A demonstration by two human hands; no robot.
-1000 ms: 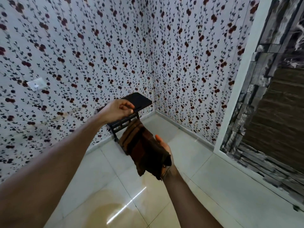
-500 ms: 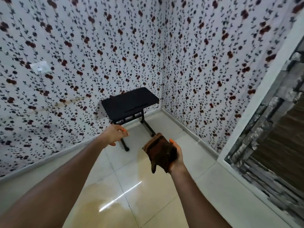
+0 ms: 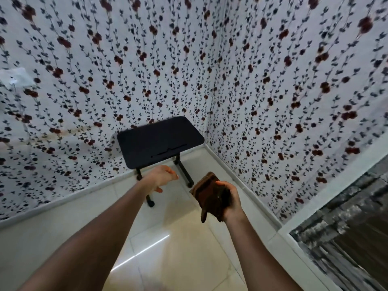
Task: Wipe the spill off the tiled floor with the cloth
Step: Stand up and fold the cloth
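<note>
Head camera shows the right hand (image 3: 230,201) gripping the bunched brown cloth (image 3: 211,195) at centre frame, above the tiled floor (image 3: 189,248); the left hand (image 3: 162,177) hangs loosely open (empty). Best to crouch, flatten the cloth, then press it onto the spill, seemingly lower centre

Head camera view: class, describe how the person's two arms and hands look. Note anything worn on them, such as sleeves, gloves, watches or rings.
Both forearms are bare as far as the frame shows: no sleeves reach into view. The left hand and the right hand wear no gloves. No watch, bracelet or band shows at either wrist, and no rings are visible on the fingers that show. The picture is slightly blurred, so small details could be missed.
</note>
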